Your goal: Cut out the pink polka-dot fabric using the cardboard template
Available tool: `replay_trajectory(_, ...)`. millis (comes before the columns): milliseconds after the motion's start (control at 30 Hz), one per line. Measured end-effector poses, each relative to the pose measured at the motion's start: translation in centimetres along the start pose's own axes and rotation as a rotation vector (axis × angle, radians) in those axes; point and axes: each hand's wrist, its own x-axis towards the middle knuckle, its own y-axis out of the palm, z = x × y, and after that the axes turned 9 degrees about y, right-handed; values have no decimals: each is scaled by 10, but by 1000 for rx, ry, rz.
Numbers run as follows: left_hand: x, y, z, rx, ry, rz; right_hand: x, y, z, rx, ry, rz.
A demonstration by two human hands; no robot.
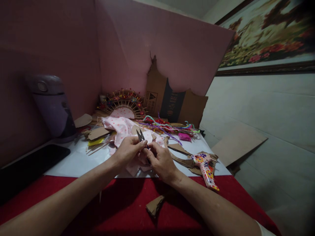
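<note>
My left hand (128,151) and my right hand (161,160) meet at the middle of the table, fingers pinched together. Between them stand small black thread snips (140,135), blades pointing up and slightly apart. Both hands press on a piece of pink dotted fabric (120,127) that spreads away toward the back. Which hand grips the snips is hard to tell; the right hand's fingers seem wrapped round their lower part, and the left pinches the fabric beside the blades.
A flower-patterned glue gun (206,167) lies to the right on cardboard scraps (182,154). Coloured pipe cleaners (167,126), a stick fan ornament (123,101) and a cardboard box (169,101) stand behind. A purple bottle (52,105) and dark phone (29,165) are left. A cardboard scrap (155,206) lies on red cloth.
</note>
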Motion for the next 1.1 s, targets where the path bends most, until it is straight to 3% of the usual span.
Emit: replay_trajectory(1100,0,-2,-1,107,6,-14,-2,0,1,36,-13,43)
